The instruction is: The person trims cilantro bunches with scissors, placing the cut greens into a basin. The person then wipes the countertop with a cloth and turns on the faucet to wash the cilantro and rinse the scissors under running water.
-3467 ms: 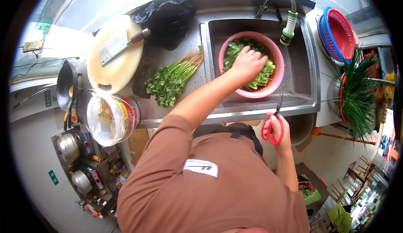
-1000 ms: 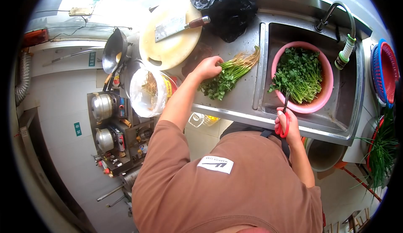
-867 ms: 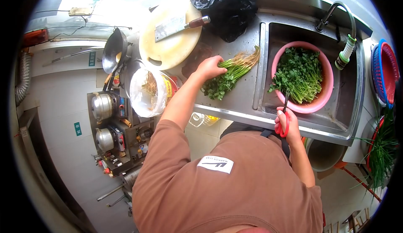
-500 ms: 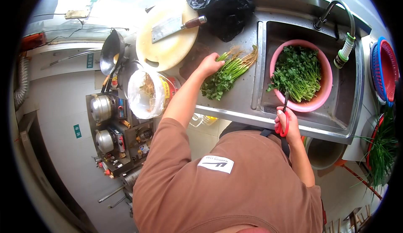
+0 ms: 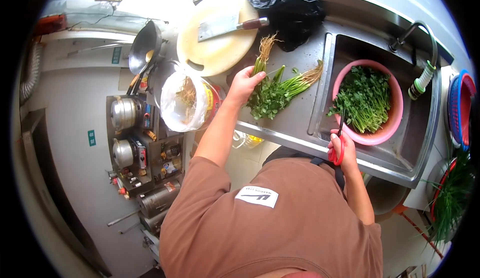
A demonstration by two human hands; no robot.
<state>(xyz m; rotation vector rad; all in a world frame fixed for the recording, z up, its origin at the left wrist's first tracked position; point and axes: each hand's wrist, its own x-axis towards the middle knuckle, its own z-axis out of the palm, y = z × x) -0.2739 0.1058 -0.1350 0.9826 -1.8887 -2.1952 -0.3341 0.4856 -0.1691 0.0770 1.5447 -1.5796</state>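
My left hand is closed around the stems of a bunch of leafy greens, perhaps cilantro, with its pale roots pointing toward the back of the counter. Beside it on the steel counter lies another portion of the greens, roots toward the sink. Red-handled scissors are in my right hand, held at the sink's front edge with the blades pointing away from me. Just beyond the blades, a pink basin in the sink holds a heap of cut greens.
A lined bucket with root scraps stands left of the counter. Behind it, a cleaver rests on a round cutting board, next to a black plastic bag. The faucet arches over the sink's back right.
My left hand has lifted a bunch away from the pile and turned its roots upward and back. The view has shifted slightly. The scissors stay near the basin.
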